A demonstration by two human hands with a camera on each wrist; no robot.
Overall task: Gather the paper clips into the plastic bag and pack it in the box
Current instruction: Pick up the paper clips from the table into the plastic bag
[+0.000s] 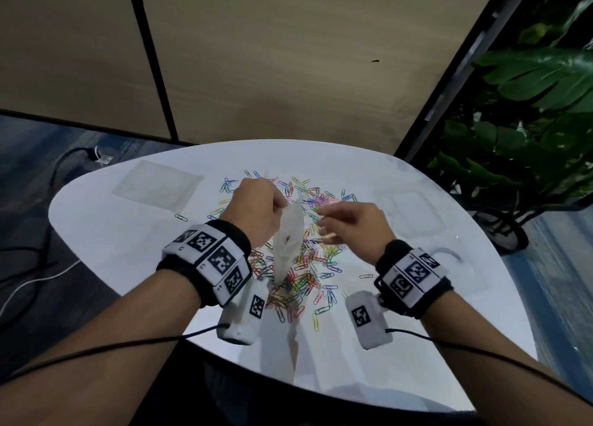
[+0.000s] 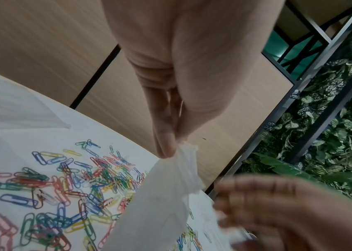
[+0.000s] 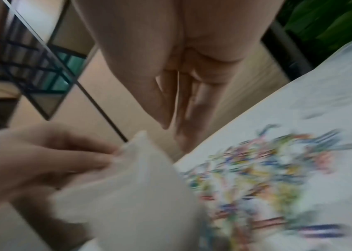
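**Left hand holds a plastic bag above scattered paper clips**

Seen from the head camera, a white table [image 1: 128, 233] carries a wide scatter of coloured paper clips [image 1: 308, 265]. The left hand [image 1: 256, 210] pinches the top edge of a translucent plastic bag [image 1: 290, 233], which hangs upright over the pile with its lower end among the clips. The right hand [image 1: 349, 226] hovers just beside the bag, fingers loosely spread and blurred, gripping nothing visible.

The left wrist view adds the detail of the grip: thumb and fingertips [image 2: 166, 146] squeeze the bag's crumpled corner. The right wrist view is heavily blurred; it shows the right fingers extended and empty.

Only the head view shows two flat clear sheets or containers lying on the table, one far left [image 1: 157, 185], one right [image 1: 414, 213]; which is the box cannot be told. A leafy plant [image 1: 529, 104] stands beyond the table's right edge.
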